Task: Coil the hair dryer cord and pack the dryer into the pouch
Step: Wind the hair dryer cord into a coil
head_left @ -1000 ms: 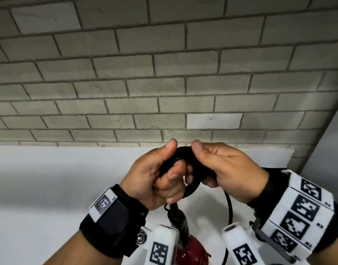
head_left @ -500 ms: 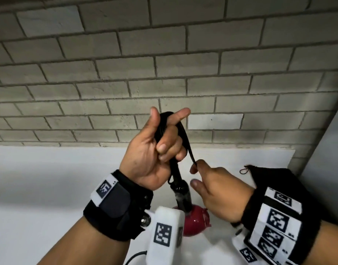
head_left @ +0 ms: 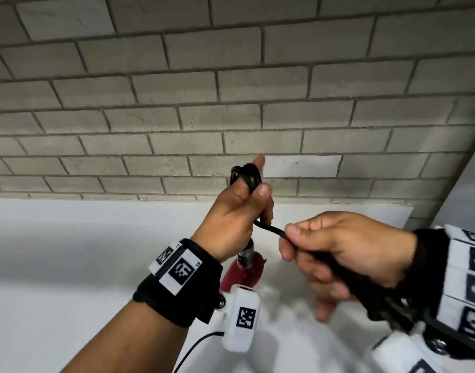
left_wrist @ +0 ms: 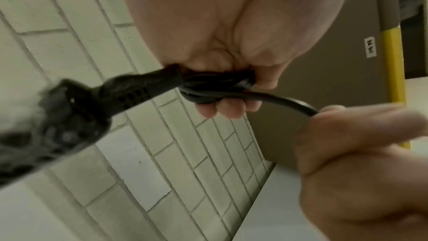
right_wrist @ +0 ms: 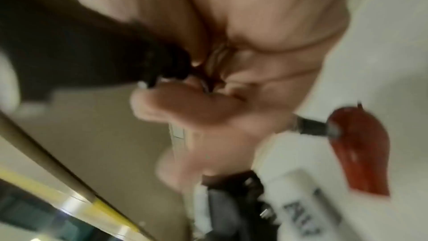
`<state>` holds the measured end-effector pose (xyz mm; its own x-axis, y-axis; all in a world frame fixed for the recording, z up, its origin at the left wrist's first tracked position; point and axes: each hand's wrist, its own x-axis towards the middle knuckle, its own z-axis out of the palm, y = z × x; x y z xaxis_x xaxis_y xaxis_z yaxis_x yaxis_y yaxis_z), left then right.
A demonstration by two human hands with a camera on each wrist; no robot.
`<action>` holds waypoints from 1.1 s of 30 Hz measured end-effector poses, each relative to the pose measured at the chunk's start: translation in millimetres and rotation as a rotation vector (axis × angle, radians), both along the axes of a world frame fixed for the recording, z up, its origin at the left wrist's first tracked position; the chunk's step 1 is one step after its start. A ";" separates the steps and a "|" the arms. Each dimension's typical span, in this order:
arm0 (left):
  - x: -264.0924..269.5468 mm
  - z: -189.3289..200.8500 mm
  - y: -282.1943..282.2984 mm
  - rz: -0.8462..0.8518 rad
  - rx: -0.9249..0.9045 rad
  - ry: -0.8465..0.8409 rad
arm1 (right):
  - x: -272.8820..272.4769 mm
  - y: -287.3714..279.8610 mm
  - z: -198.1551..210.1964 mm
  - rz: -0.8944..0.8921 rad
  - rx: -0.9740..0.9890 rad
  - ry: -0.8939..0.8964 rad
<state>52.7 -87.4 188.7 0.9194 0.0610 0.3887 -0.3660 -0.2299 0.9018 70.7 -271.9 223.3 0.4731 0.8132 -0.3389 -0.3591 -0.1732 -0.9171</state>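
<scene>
1. Two hands work one black cord (head_left: 268, 228) in the air above a white table (head_left: 69, 265), in front of a grey brick wall (head_left: 231, 90).
2. The left hand (head_left: 233, 219) is raised, its fingers closed round a small bundle of cord loops (left_wrist: 215, 87), thumb pressing on top.
3. The right hand (head_left: 346, 254) pinches the cord just beside the left, thumb and forefinger clamped on it.
4. The red dryer (head_left: 243, 274) hangs below the left hand by its cord end.
5. The pouch cannot be made out.
</scene>
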 end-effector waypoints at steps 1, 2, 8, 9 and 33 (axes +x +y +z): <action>-0.5 -0.2 -0.7 -0.012 0.043 0.012 | -1.1 -2.0 3.7 0.005 0.029 0.115; -1.9 -1.3 -2.6 -0.031 0.068 0.029 | -2.1 -4.2 7.8 0.015 0.057 0.197; -17.7 5.2 -17.6 -0.057 0.098 0.085 | 0.0 -9.6 23.2 0.207 0.311 0.307; -18.4 7.0 -17.7 -0.047 0.103 0.086 | 2.5 -11.4 24.7 0.209 0.356 0.313; -10.6 21.4 -25.0 -0.463 -0.543 0.484 | 10.3 36.9 -15.4 -0.409 0.144 -0.781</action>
